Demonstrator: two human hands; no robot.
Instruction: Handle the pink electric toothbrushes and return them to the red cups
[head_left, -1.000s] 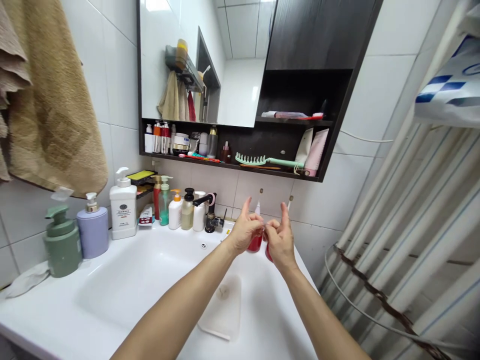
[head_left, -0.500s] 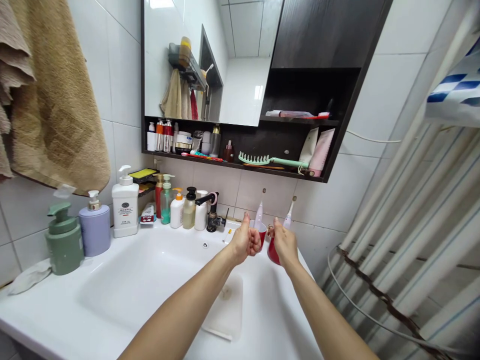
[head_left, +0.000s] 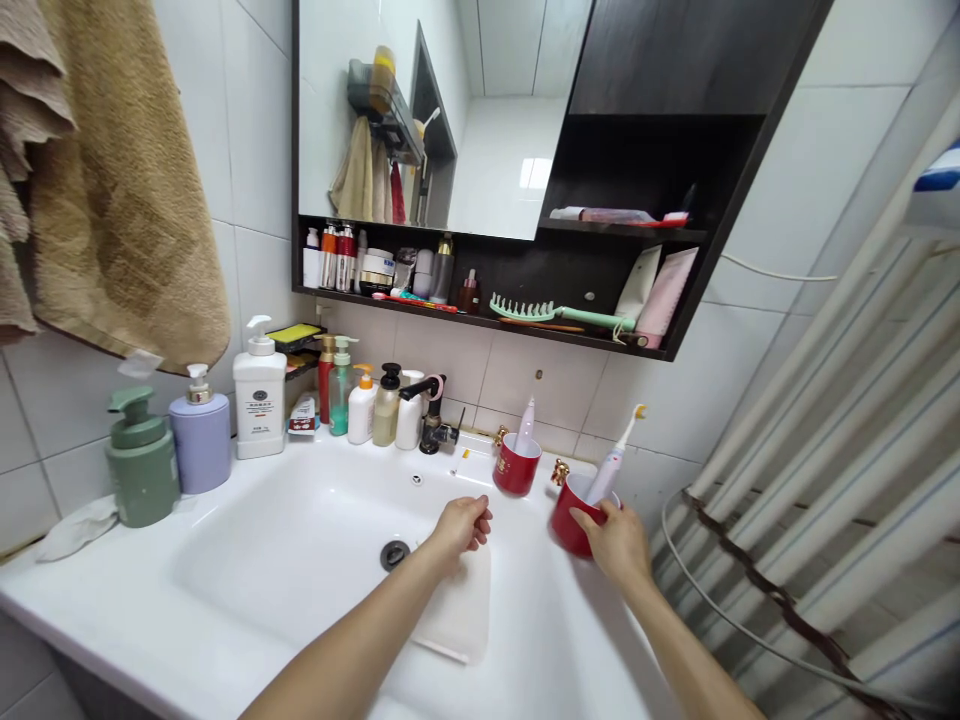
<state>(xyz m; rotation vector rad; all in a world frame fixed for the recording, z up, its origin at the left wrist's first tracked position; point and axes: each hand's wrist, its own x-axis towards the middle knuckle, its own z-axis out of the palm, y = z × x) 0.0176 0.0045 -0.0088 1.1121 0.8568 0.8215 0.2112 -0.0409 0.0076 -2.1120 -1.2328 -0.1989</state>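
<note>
My right hand (head_left: 616,545) grips the near rim of a red cup (head_left: 568,527) at the sink's right edge, thumb on its side. An electric toothbrush (head_left: 609,470) with a white handle leans in that cup. A second red cup (head_left: 515,474), holding a pale pink electric toothbrush (head_left: 525,425), stands behind and to the left. My left hand (head_left: 462,525) hovers over the basin, fingers curled, with nothing visible in it. Below it a whitish translucent rectangular container (head_left: 461,610) lies in the white sink (head_left: 300,560). Gold bear-shaped ornaments (head_left: 560,471) show by the cups.
A black faucet (head_left: 433,415) rises behind the basin. Several pump bottles, including a green one (head_left: 141,460) and a purple one (head_left: 200,440), line the left rim. A mirror cabinet (head_left: 480,325) hangs above. White radiator pipes (head_left: 817,480) stand on the right.
My right hand has moved right and down and now grips the cup's rim; that cup sits farther right and nearer. My left hand has dropped away from the other cup. The view has shifted slightly.
</note>
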